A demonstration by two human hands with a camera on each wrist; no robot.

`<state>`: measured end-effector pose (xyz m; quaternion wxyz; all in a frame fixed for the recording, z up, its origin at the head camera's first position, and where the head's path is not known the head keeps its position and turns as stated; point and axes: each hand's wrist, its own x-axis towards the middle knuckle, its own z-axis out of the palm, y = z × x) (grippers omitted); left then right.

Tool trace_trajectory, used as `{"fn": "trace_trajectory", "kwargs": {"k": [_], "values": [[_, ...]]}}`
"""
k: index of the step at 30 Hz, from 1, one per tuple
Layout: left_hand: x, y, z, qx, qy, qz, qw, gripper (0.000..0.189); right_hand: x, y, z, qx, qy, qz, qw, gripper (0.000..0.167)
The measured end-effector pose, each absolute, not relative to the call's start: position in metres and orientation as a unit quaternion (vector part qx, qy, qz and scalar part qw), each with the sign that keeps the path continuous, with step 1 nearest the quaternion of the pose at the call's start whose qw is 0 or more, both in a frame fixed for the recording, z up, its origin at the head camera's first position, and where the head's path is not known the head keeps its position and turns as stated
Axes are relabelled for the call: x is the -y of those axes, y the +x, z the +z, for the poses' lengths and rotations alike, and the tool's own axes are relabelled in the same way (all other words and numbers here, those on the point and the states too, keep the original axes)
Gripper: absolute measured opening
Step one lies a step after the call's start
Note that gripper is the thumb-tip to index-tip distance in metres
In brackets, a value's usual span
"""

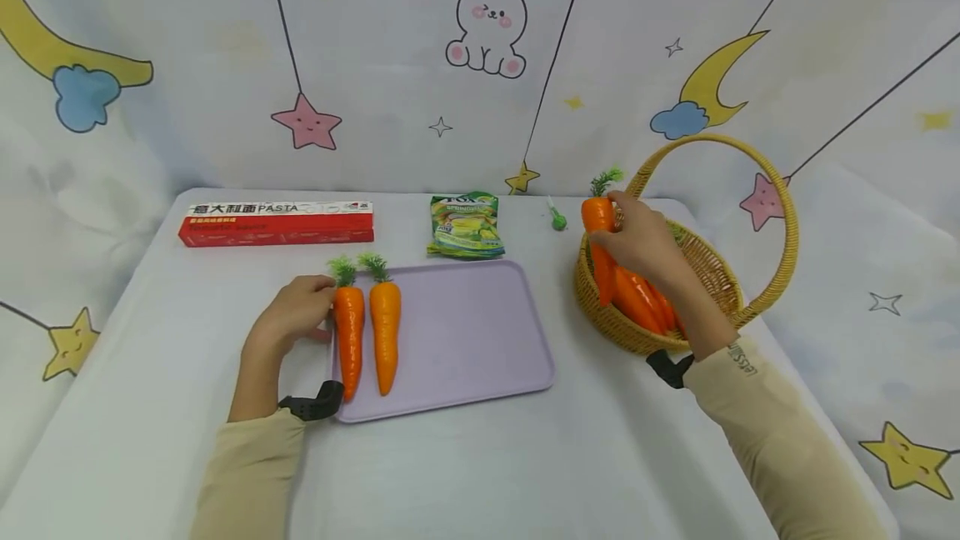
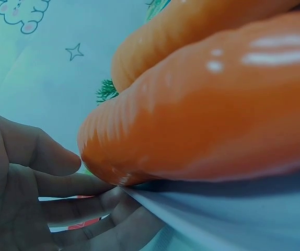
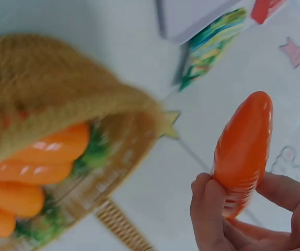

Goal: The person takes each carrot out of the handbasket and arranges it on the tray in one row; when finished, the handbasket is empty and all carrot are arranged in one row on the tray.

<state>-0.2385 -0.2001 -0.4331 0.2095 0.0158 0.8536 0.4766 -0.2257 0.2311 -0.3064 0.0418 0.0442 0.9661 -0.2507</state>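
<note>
My right hand (image 1: 641,236) pinches a carrot (image 1: 597,215) near its leafy top, with its tip pointing down over the left rim of the wicker basket (image 1: 615,336). In the right wrist view this carrot (image 3: 244,151) sits between thumb and fingers. More carrots (image 3: 40,167) lie inside the basket. Two carrots lie side by side on the lilac tray (image 1: 472,332), a redder left carrot (image 1: 349,340) and a lighter right carrot (image 1: 386,332). Beside the left one is my left hand (image 1: 300,311); in the left wrist view a fingertip meets the carrot's top end and relaxed fingers (image 2: 82,206) reach the tray's edge.
Behind the tray stand a red and white pasta box (image 1: 277,225) and a green packet (image 1: 466,227). A small green item (image 1: 557,219) lies left of the basket. The basket's tall handle (image 1: 789,232) arches up at the right. A patterned cloth (image 1: 405,65) hangs behind the white table.
</note>
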Motion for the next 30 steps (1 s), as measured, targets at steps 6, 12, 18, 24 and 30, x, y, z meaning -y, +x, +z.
{"fn": "trace_trajectory", "kwargs": {"k": [6, 12, 18, 24, 30], "values": [[0.192, -0.240, -0.434, -0.855, 0.004, 0.477, 0.205, 0.054, -0.207, -0.224, -0.313, -0.966, 0.014, -0.256, 0.043, 0.074], [0.187, -0.242, -0.436, -0.850, 0.002, 0.485, 0.204, 0.053, -0.185, -0.227, -0.325, -0.964, 0.004, -0.260, 0.053, 0.075], [0.190, -0.241, -0.435, -0.846, -0.005, 0.494, 0.201, 0.053, -0.153, -0.232, -0.342, -0.957, -0.012, -0.280, 0.076, 0.073], [0.194, -0.240, -0.434, -0.850, -0.023, 0.488, 0.196, 0.052, -0.115, -0.234, -0.365, -0.950, -0.029, -0.295, 0.102, 0.072], [0.195, -0.241, -0.433, -0.853, -0.028, 0.484, 0.192, 0.052, -0.078, -0.232, -0.389, -0.946, -0.041, -0.298, 0.124, 0.071]]}}
